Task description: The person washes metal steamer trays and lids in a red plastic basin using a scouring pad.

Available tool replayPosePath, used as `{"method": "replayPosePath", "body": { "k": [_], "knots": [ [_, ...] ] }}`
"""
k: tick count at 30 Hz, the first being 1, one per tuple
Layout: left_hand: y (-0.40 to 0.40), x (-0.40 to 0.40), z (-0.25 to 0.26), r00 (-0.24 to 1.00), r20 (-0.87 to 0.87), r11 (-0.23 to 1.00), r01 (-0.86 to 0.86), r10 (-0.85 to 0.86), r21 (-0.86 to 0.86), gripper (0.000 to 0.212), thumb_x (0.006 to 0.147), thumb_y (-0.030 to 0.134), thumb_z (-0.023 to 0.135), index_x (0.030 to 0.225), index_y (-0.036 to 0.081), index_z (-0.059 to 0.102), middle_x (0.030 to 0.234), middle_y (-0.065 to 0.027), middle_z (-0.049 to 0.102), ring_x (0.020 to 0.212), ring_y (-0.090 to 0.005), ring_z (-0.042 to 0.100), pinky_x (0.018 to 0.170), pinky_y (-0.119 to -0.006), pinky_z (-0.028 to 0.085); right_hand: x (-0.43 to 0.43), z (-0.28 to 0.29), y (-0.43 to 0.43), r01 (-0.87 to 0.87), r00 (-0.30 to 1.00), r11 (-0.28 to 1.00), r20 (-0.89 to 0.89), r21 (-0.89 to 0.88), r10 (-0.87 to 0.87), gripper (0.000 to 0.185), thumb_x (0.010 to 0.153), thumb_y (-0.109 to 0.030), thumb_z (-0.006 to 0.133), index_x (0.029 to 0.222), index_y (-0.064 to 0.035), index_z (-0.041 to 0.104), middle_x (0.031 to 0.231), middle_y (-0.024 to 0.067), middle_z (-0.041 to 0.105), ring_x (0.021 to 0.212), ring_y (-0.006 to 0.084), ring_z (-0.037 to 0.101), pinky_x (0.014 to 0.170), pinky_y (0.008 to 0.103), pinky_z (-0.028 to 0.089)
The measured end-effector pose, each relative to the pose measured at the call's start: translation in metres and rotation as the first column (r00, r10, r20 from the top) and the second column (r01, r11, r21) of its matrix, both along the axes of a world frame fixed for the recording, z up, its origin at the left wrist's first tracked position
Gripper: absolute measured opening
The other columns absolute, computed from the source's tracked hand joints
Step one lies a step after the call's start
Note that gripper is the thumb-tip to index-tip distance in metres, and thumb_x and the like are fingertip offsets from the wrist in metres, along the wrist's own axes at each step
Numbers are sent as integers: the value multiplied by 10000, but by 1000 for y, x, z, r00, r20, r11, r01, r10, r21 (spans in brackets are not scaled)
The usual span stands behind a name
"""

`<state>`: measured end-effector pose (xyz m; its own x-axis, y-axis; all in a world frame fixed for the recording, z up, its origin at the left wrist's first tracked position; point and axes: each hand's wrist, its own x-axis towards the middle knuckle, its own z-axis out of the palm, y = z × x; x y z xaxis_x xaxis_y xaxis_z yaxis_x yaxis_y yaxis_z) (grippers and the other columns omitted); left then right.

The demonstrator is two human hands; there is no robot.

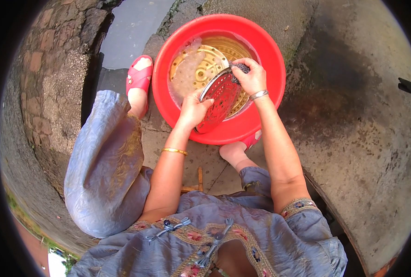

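Observation:
My left hand (195,109) grips the near left rim of a round perforated metal steamer plate (221,97), tilted up over a red plastic basin (273,62). The plate's surface reflects the red of the basin. Pinched in my right hand (252,77) is a dark steel-wool scourer (241,69), pressed against the plate's far upper edge. Inside the basin, sudsy water (184,78) partly covers another perforated steamer plate (210,62). Beneath it to the right shows a further perforated metal piece (242,48), mostly under water.
My feet in pink sandals (140,76) flank the basin on the left and near side. A low wooden stool leg (200,178) shows below my arms. To the left runs a channel of grey water (129,31) beside a rough brick-and-stone edge (41,62). Dark-stained concrete (333,76) spreads rightward.

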<state>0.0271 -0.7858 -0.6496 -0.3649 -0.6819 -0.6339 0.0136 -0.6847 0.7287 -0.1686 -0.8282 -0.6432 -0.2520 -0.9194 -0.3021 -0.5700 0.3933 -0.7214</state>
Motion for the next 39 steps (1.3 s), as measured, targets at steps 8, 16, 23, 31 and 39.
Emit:
{"method": "replayPosePath", "body": {
  "k": [8, 16, 23, 31, 39],
  "knots": [
    [-1, -6, 8, 996, -72, 999, -48, 47, 0, 339, 807, -70, 574, 1140, -13, 589, 989, -26, 655, 868, -73, 583, 786, -238, 479, 11, -2, 8, -96, 988, 973, -136, -210, 69, 193, 708, -106, 706, 888, -46, 671, 857, 90, 680, 772, 174, 656, 711, 302, 519],
    [0, -8, 9, 996, -11, 996, -90, 90, 10, 304, 801, -66, 581, 1099, -13, 607, 941, -29, 664, 825, -71, 590, 757, -237, 485, 1, -33, 21, 161, 987, 986, 27, -31, -160, 222, 729, -101, 718, 929, -14, 676, 854, 64, 680, 749, 109, 626, 713, 255, 514],
    [3, -5, 4, 997, 49, 998, -56, 57, -28, 297, 801, -52, 589, 1093, -4, 615, 942, -28, 666, 815, -66, 589, 739, -238, 485, -1, -27, 15, 23, 997, 994, 71, -109, -15, 160, 742, -66, 681, 897, -24, 680, 849, 69, 667, 781, 155, 631, 719, 280, 510],
    [5, -7, 7, 995, 97, 994, -27, 38, -109, 285, 800, -36, 585, 1083, -14, 610, 914, -34, 674, 798, -64, 589, 724, -246, 489, 4, -8, 7, -324, 930, 899, -273, -294, 246, 138, 694, -59, 648, 830, -36, 659, 843, 109, 642, 813, 274, 621, 748, 361, 502],
    [5, -6, 6, 986, 165, 990, 21, 2, -138, 363, 755, -34, 585, 1114, 17, 606, 904, -125, 689, 822, -160, 649, 761, -313, 497, 10, 9, 1, -526, 848, 794, -254, -306, 465, 125, 705, -47, 627, 829, -45, 646, 861, 97, 626, 883, 287, 572, 790, 374, 474]
  ]
}}
